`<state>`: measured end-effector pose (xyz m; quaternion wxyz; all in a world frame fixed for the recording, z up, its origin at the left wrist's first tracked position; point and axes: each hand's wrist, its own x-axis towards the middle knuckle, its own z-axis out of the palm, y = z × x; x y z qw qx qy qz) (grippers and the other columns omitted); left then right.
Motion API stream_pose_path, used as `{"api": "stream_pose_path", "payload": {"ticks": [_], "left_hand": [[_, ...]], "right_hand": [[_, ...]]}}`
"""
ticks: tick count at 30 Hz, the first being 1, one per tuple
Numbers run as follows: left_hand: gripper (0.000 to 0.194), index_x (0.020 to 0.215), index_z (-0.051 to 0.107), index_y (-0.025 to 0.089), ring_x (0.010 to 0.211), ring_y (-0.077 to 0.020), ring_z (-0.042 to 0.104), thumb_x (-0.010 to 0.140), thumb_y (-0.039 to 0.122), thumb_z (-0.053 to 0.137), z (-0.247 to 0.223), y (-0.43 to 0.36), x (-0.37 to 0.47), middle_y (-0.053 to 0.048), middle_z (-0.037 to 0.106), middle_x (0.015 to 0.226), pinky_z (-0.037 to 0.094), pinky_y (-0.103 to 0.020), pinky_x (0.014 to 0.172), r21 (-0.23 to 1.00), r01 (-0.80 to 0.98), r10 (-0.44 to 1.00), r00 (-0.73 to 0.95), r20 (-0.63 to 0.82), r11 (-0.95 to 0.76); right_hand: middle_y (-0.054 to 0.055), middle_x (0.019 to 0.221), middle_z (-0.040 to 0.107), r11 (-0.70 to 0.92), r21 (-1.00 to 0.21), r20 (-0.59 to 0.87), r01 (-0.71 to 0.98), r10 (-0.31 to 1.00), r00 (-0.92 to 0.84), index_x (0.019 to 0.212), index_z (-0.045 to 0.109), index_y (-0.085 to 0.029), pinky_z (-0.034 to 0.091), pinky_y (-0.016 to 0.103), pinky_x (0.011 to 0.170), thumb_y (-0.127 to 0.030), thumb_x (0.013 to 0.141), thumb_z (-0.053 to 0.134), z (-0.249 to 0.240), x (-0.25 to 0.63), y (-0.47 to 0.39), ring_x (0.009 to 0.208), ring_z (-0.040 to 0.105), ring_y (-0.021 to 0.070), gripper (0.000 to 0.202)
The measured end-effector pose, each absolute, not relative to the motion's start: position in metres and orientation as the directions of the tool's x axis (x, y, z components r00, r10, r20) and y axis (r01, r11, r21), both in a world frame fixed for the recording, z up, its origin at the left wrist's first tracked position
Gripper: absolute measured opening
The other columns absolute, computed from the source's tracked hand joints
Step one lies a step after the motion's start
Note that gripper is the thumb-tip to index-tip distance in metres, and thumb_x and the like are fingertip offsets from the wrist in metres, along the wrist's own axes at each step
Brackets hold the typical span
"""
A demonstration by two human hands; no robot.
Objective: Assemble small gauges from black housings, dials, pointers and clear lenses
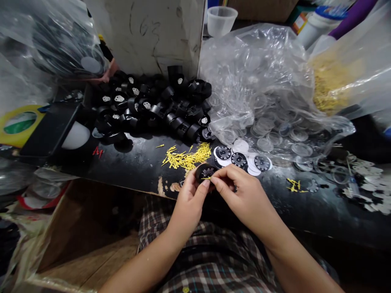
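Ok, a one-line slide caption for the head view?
Left hand holding a black dial, right hand at its yellow pointer, before piled black parts.

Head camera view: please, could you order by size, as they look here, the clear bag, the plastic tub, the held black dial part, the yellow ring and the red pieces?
Largest to smallest:
1. clear bag
2. yellow ring, partly covered
3. plastic tub
4. black dial part
5. red pieces

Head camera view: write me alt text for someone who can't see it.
The left hand holds a round black dial; the right hand is at its yellow pointer. On the black bench beyond lie yellow pointers, printed discs, a heap of black parts and, to the right, clear discs in and around a plastic bag.
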<state>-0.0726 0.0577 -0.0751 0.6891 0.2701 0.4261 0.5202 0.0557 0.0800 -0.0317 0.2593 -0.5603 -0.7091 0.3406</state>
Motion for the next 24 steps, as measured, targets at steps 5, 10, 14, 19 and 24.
{"api": "stream_pose_path", "payload": {"ticks": [5,10,14,19,24], "left_hand": [[0.024,0.112,0.056,0.025,0.108,-0.0172,0.055,0.088,0.028,0.057,-0.072,0.056,-0.077,-0.001,0.062,0.112,0.042,-0.031,0.097,0.875,-0.398,0.961,0.102,-0.258,0.277],[0.018,0.103,0.056,0.022,0.097,-0.0149,0.058,0.086,0.027,0.058,-0.065,0.056,-0.079,0.0,0.061,0.098,0.046,-0.027,0.089,0.921,-0.305,0.97,0.053,-0.239,0.244],[0.011,0.096,0.057,0.021,0.087,-0.0123,0.058,0.085,0.022,0.056,-0.061,0.055,-0.079,0.002,0.061,0.09,0.046,-0.023,0.082,0.971,-0.145,0.981,-0.022,-0.194,0.188],[0.017,0.098,0.058,0.024,0.087,-0.0123,0.06,0.083,0.016,0.055,-0.06,0.053,-0.083,0.003,0.066,0.097,0.046,-0.023,0.081,0.991,-0.006,0.99,-0.041,-0.137,0.136],[0.02,0.105,0.059,0.023,0.099,-0.0169,0.062,0.085,0.024,0.056,-0.062,0.057,-0.088,-0.001,0.067,0.103,0.047,-0.028,0.089,0.949,-0.163,0.962,0.095,-0.256,0.268]], "right_hand": [[-0.002,0.074,0.057,0.155,-0.763,-0.012,0.628,0.967,-0.253,0.079,0.058,-0.02,0.036,0.03,0.069,-0.022,0.09,0.052,-0.031,0.058,0.08,0.068,0.052,0.0138,0.012],[-0.002,0.073,0.058,0.151,-0.762,-0.012,0.63,0.969,-0.248,0.078,0.057,-0.02,0.035,0.03,0.068,-0.021,0.09,0.052,-0.03,0.058,0.075,0.066,0.051,0.0134,0.013],[-0.003,0.07,0.059,0.149,-0.732,-0.02,0.665,0.971,-0.239,0.074,0.056,-0.02,0.035,0.03,0.067,-0.02,0.09,0.052,-0.028,0.056,0.071,0.065,0.051,0.0133,0.016],[-0.004,0.066,0.057,0.143,-0.727,-0.026,0.671,0.972,-0.235,0.07,0.054,-0.019,0.034,0.029,0.064,-0.018,0.089,0.053,-0.026,0.052,0.068,0.062,0.051,0.0125,0.019],[-0.005,0.058,0.05,0.135,-0.739,-0.041,0.66,0.969,-0.244,0.062,0.049,-0.02,0.033,0.027,0.058,-0.021,0.086,0.056,-0.027,0.055,0.071,0.054,0.044,0.0111,0.025]]}}
